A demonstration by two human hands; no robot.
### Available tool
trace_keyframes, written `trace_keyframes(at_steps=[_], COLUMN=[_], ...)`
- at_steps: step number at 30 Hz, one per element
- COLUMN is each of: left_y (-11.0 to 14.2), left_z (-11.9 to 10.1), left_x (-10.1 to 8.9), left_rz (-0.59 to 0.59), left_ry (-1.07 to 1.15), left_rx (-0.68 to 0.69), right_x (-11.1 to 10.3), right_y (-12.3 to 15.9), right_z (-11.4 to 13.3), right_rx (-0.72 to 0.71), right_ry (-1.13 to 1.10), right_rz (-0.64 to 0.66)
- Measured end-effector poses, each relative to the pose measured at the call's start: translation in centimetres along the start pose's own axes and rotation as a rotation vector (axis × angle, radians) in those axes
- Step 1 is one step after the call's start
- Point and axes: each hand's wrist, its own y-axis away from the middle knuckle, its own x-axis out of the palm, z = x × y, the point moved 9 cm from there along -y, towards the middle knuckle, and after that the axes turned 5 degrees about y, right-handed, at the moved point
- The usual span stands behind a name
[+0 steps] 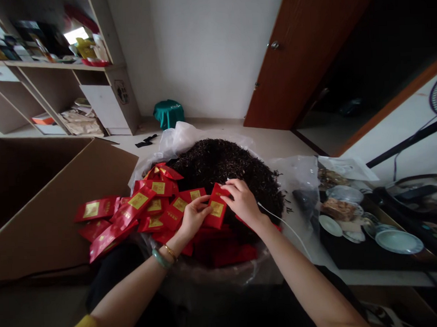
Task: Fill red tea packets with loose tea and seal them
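Between both hands is a red packet (216,210) with a gold label, tilted above the heap. My left hand (195,214) pinches its left edge with thumb and fingers. My right hand (242,199) grips its upper right side, fingers closed near the top edge. Behind it rises a large mound of dark loose tea leaves (218,156) in a clear plastic bag liner (182,133). Several more red packets (138,201) with gold labels lie piled left of my hands, some spilling over the rim. Others sit in shadow below my wrists.
An open cardboard box (77,190) stands at the left. To the right, a dark tray (340,254) carries a pale bowl (398,239), small dishes and bags. A white cable (285,223) runs past my right forearm. A green-covered bin (168,114) stands by the wall.
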Motion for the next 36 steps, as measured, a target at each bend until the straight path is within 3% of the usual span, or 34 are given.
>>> trace_keyframes(at_steps=[7, 20, 27, 30, 33, 36], left_y=[0.0, -0.1, 0.2, 0.7, 1.4, 1.4], left_z=[-1.5, -0.7, 0.0, -0.7, -0.2, -0.1], left_x=[-0.2, -0.3, 1.3, 2.1, 3.1, 3.2], left_rz=[-0.023, -0.032, 0.156, 0.241, 0.349, 0.349], left_ry=[-0.090, -0.102, 0.051, 0.117, 0.142, 0.168], left_rx=[0.104, 0.084, -0.123, -0.139, -0.241, -0.278], right_x=[0.7, 0.1, 1.2, 1.8, 2.1, 1.7], right_y=[0.1, 0.2, -0.2, -0.1, -0.1, -0.2], right_z=[-1.9, -1.1, -2.9, -2.8, -2.4, -2.7], right_rx=[0.104, 0.096, 0.147, 0.143, 0.121, 0.130], right_ry=[-0.061, -0.087, -0.149, -0.141, -0.117, -0.141], right_rz=[-0.029, -0.079, 0.076, 0.132, 0.182, 0.201])
